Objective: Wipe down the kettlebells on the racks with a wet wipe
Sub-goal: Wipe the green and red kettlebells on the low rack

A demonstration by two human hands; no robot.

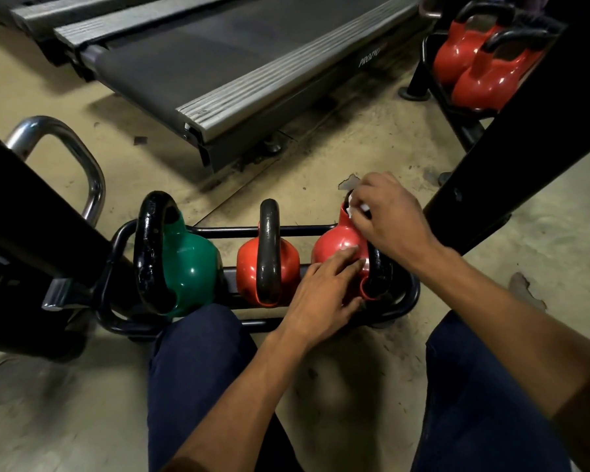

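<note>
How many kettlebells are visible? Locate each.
5. Near rack: green kettlebell, middle red kettlebell, right red kettlebell. Far rack, top right: two red kettlebells. Others may be hidden.

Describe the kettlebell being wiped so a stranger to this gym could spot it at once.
By the treadmill sits a low black rack holding three kettlebells. Yours is the right-end kettlebell: red like the middle kettlebell, but the only one with the left hand on it and the right hand pinching a white wipe against it.
</note>
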